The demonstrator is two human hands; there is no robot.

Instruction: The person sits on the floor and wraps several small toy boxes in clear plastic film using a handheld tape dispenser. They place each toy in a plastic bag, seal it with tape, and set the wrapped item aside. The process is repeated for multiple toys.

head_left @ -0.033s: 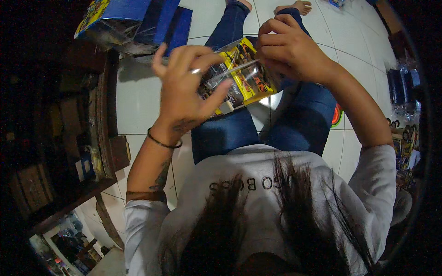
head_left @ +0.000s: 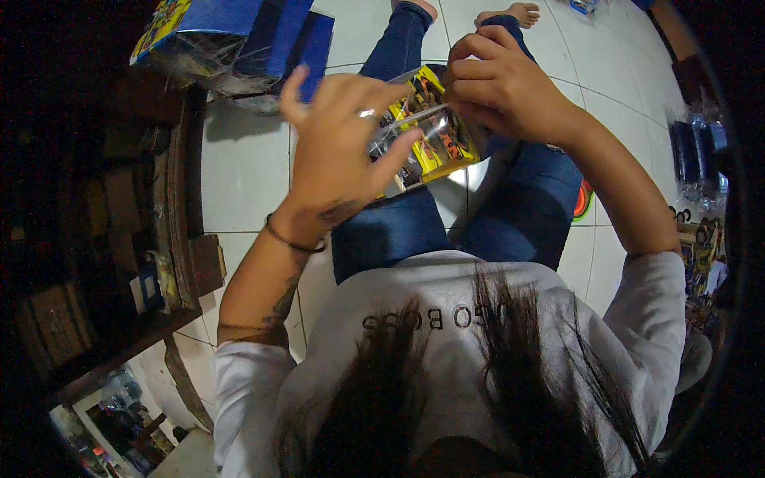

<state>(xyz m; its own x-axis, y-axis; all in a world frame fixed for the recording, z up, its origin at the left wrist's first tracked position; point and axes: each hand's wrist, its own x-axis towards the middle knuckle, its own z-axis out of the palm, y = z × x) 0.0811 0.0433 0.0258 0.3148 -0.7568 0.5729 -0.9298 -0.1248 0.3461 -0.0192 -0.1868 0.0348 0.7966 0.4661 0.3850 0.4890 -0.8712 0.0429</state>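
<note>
Pinching some clear plastic (head_left: pixel 413 119) at roughly 1 o'clock on the yellow-and-black box (head_left: pixel 434 158), the right hand (head_left: pixel 502 86)'s busy, while the left hand (head_left: pixel 335 143)'s kinda spread over around 9.

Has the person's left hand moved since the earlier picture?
Yes. Judged against the blue box at the upper left, the left hand has shifted rightward, further over the yellow-and-black package.
</note>
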